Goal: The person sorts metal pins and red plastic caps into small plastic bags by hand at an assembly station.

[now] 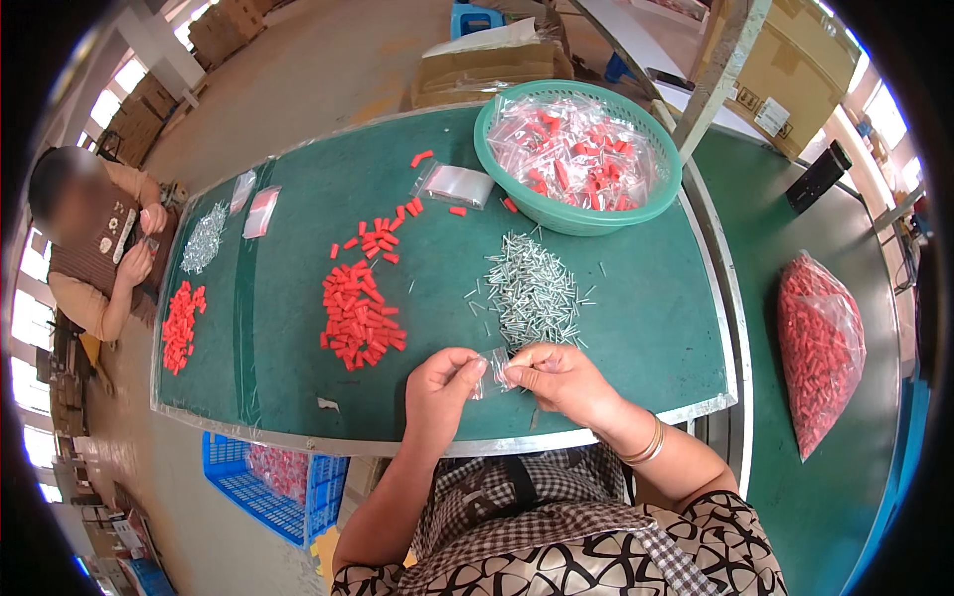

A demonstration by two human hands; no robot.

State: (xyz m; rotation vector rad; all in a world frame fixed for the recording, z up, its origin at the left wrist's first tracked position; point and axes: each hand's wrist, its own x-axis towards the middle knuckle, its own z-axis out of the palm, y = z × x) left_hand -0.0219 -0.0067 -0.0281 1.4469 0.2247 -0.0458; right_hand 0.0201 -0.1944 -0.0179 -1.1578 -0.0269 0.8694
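Observation:
Both hands meet over the near edge of the green table [636,328]. My left hand [442,382] and my right hand [558,379] pinch a small clear plastic bag [494,372] between them, each gripping one side. Just beyond my right hand lies a pile of silver screws [532,293]. A heap of red plastic anchors [360,313] lies beyond my left hand, with loose ones scattered farther back. A teal basket [497,164] at the far side holds several filled clear bags with red pieces.
Another person [99,248] sits at the table's left end with their own red anchors [181,323] and screws [204,238]. A large bag of red anchors [820,343] lies on the right-hand table. A blue crate [234,482] stands on the floor below. Cardboard boxes stand behind.

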